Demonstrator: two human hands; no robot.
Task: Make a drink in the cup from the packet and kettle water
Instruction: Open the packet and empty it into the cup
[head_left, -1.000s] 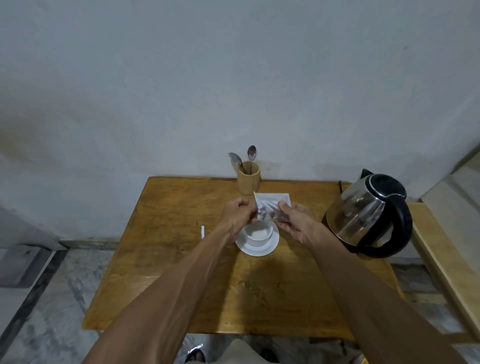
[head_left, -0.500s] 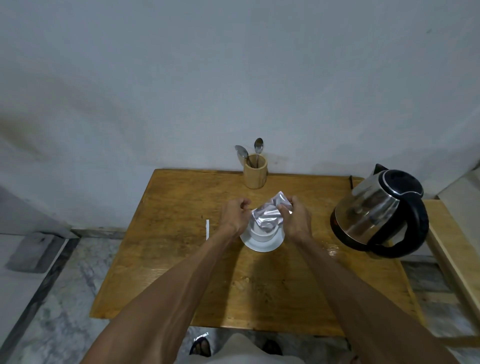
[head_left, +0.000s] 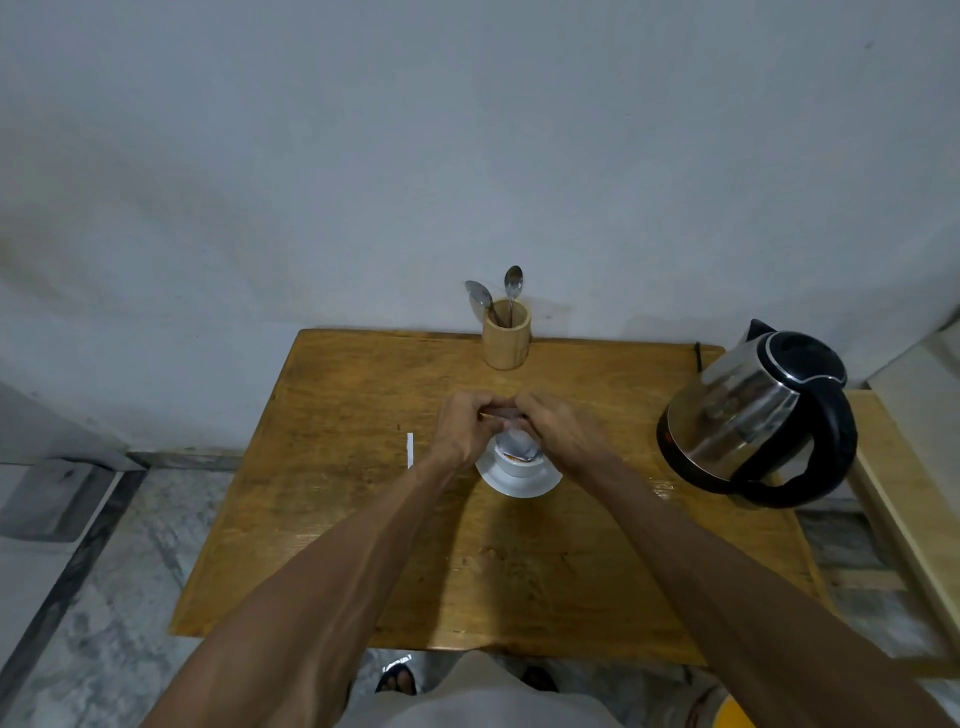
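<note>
While both my hands, the left hand (head_left: 464, 430) and the right hand (head_left: 558, 434), have their grip clamped on the folded packet (head_left: 521, 446) just above the cup (head_left: 519, 464) at the frame's centre, I should squeeze gently downward so no powder falls on the counter (head_left: 363, 519).

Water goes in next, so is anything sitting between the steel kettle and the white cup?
Nothing rests on the wooden table between the steel kettle with black handle and the white cup. But both hands, left and right, hold the silver packet over its mouth.
</note>
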